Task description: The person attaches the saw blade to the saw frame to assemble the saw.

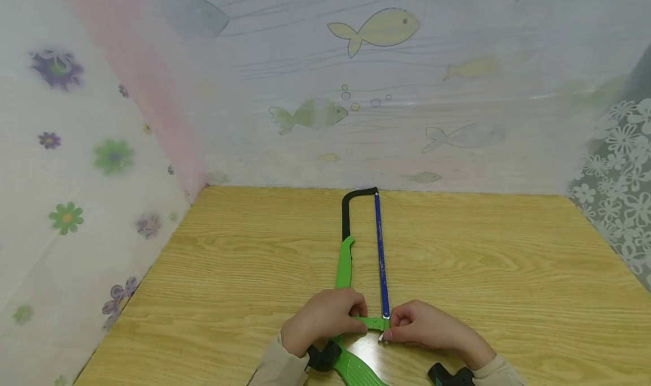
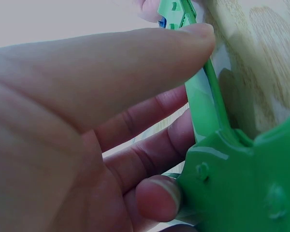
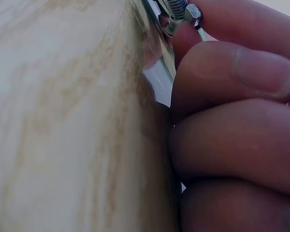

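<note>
A hacksaw with a green body [image 1: 344, 270] lies on the wooden table, its black front frame [image 1: 346, 216] pointing away from me. The blue blade [image 1: 381, 250] runs along its right side. My left hand [image 1: 328, 316] grips the green crosspiece [image 2: 203, 104] near the handle, thumb on one side and fingers on the other. At the blade's near end, my right hand [image 1: 432, 326] pinches a small metal wing nut [image 3: 193, 13] between thumb and forefinger. Beside it shows a threaded bolt [image 3: 176, 8]. The other right fingers are curled, close to the tabletop.
The wood-grain table [image 1: 488, 261] extends to both sides of the saw. Behind it hangs a sheet printed with fish [image 1: 386, 27], and a flower-printed sheet [image 1: 66, 216] covers the left side. Black wrist devices [image 1: 324, 356] sit by both sleeves.
</note>
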Available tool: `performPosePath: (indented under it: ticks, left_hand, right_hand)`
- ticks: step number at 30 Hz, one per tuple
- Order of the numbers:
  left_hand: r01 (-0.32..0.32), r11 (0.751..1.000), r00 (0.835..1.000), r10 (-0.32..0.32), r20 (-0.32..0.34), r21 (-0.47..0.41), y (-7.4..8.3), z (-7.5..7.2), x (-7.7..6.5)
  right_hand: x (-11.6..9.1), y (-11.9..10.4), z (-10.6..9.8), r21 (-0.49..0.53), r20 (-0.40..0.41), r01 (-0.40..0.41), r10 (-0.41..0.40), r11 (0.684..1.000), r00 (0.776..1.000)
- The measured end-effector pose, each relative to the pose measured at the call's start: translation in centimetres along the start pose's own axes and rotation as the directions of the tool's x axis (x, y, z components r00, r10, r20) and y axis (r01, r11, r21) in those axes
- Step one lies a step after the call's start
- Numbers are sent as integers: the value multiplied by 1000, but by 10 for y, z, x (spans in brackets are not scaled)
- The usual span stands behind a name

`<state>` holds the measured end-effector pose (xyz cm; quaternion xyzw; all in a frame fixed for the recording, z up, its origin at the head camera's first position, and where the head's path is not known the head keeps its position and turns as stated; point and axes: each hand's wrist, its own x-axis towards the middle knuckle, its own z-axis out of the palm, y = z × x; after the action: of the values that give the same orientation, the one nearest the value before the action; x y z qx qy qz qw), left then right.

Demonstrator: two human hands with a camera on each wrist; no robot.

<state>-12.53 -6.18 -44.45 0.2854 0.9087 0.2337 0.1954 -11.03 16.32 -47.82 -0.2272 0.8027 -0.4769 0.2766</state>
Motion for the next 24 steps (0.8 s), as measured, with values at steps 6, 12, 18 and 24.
performPosePath:
  ticks: [6, 12, 18, 24]
  left_hand:
    - [1, 1000, 1000, -1, -3, 2, 0, 0, 0]
    - [2, 1000, 1000, -2, -4, 21, 2, 0, 1]
    - [10, 1000, 1000, -10, -3, 28, 3, 0, -1]
    - [11, 1000, 1000, -11, -4, 25, 2, 0, 0]
  right_hand:
    - [0, -1, -1, 13, 3, 8, -8, 1000, 1000]
    - [-1, -1, -2, 37, 26, 22, -23, 999, 999]
    - [-2, -2, -1, 58, 44, 9, -11, 998, 999]
    - [-1, -2, -1, 90, 58, -8, 3, 996, 998]
